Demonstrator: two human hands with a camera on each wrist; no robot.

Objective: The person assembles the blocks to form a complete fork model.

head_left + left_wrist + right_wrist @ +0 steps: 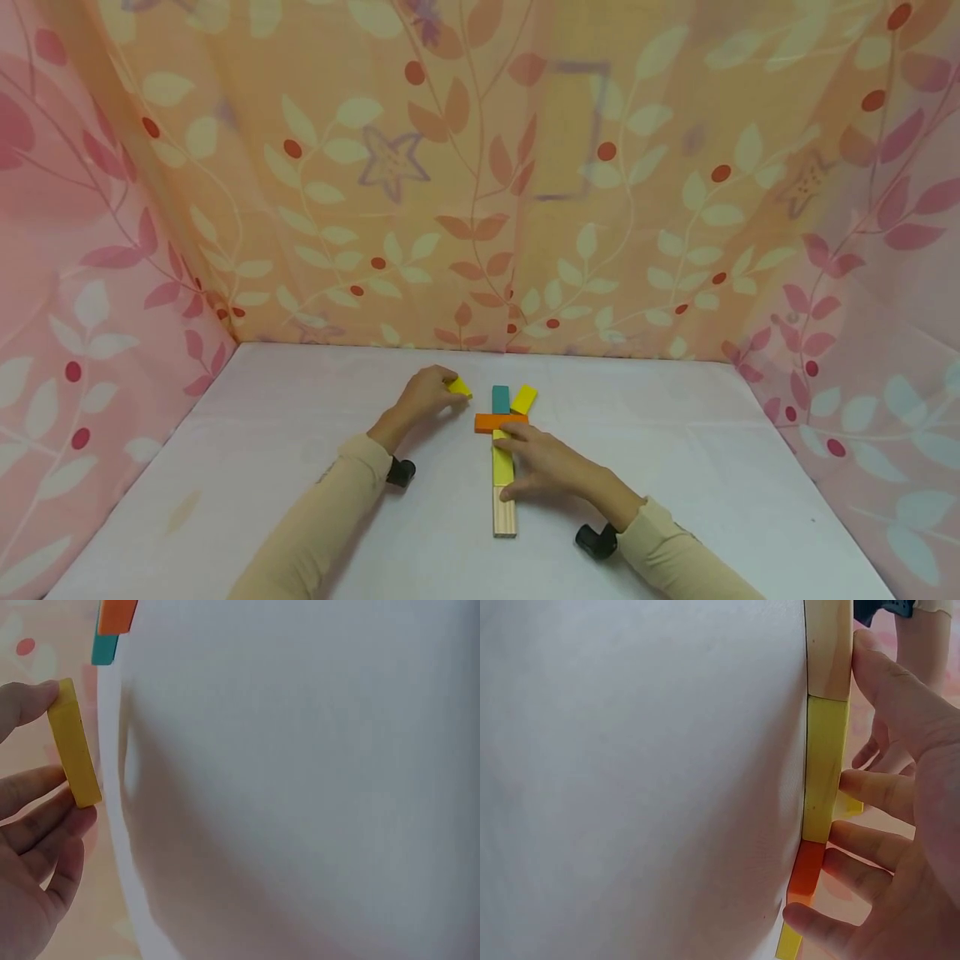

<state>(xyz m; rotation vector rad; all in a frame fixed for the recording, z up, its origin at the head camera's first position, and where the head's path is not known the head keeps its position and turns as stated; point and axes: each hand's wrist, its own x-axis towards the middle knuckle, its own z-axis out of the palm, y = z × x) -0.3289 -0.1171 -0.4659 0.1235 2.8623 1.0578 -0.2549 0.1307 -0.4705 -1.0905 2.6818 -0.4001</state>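
My left hand [427,395] pinches a small yellow block [73,746] between thumb and fingers, left of a row of blocks. Fingers spread, my right hand [555,465] rests along that row. Its thumb is at the plain wooden block [505,518], the fingertips at the long yellow block [503,468] and the orange block [486,423]. The orange block lies crosswise at the yellow one's far end. Beyond it a teal block [501,399] continues the line, and another yellow block [525,399] slants out to the right.
A white cloth [300,467] covers the table. Patterned fabric [480,167] hangs behind it and along both sides. Black wrist cameras [597,542] are worn on both wrists.
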